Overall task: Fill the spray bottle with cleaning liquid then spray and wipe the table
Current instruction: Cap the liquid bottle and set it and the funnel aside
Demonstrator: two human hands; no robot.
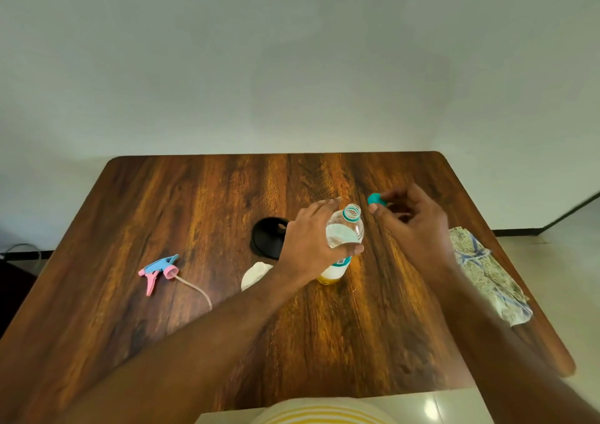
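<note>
Nearest the person, both bare forearms reach out over the dark streaked wooden bench [201, 216]. The left hand [311, 241] wraps its grip around the shoulder of a clear plastic bottle with a teal neck ring and yellow liquid at its base [344, 235], probably steadying it upright on the bench while it stands uncapped. Just right of that grip and a little beyond it, the right hand [412, 225] pinches a small teal screw cap [376, 199] between fingertips, lifted clear of the bottle's open mouth, so the cleaning liquid looks ready to pour. Beside the left wrist, on its near left, a white rounded piece, possibly the spray bottle's body [255, 274], lies partly hidden by the forearm; I cannot tell its shape fully. Just beyond that, left of the grip, sits a black plastic funnel [268, 237], wide end toward the camera, presumably kept close for the transfer. Well left of the grip lies the pink and blue trigger spray head with its pale dip tube [160, 269], removed so filling can happen. Right of the right wrist, a folded patterned cloth [487, 274] waits at the bench's edge for wiping.
</note>
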